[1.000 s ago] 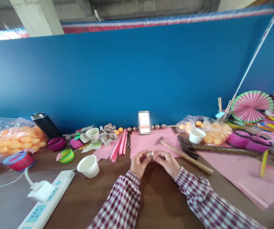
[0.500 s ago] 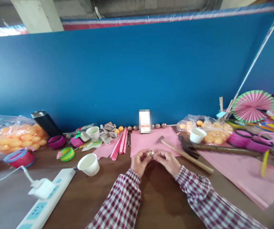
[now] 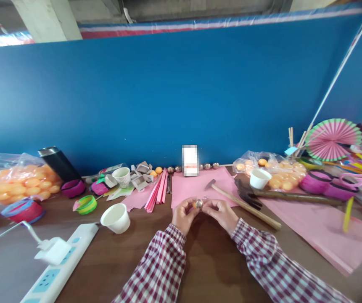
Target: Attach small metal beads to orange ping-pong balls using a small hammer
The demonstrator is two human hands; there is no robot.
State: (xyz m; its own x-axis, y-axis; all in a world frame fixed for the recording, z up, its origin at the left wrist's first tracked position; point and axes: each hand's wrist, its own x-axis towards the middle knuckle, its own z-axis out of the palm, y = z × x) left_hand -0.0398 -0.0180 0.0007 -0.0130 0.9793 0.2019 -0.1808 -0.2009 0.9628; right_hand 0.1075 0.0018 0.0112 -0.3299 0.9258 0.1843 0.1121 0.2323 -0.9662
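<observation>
Just in front of the pink paper point(image 3: 196, 185), my left hand point(image 3: 182, 214) pinches a small shiny metal ball point(image 3: 198, 203) between thumb and fingertips. Part of the ball looks orange. My right hand point(image 3: 221, 213) is beside it, thumb and fingers pressed together close to the ball's right side. Something thin and clear seems to show at those fingertips, too small to make out. A hammer point(image 3: 243, 205) with a wooden handle lies right of my hands, its head on the pink paper.
Several metal balls point(image 3: 207, 166) line the blue wall beside an upright phone point(image 3: 189, 160). White cups point(image 3: 115, 218) stand left and right. A power strip point(image 3: 59, 269) lies front left. Bags of orange balls point(image 3: 26, 185), a black claw hammer point(image 3: 247, 195) and folded pink strips point(image 3: 160, 191) lie around.
My right fingertips have drawn slightly away from the ball, with a clear bit showing above them. My left hand keeps its pinch. The whole view has shifted slightly.
</observation>
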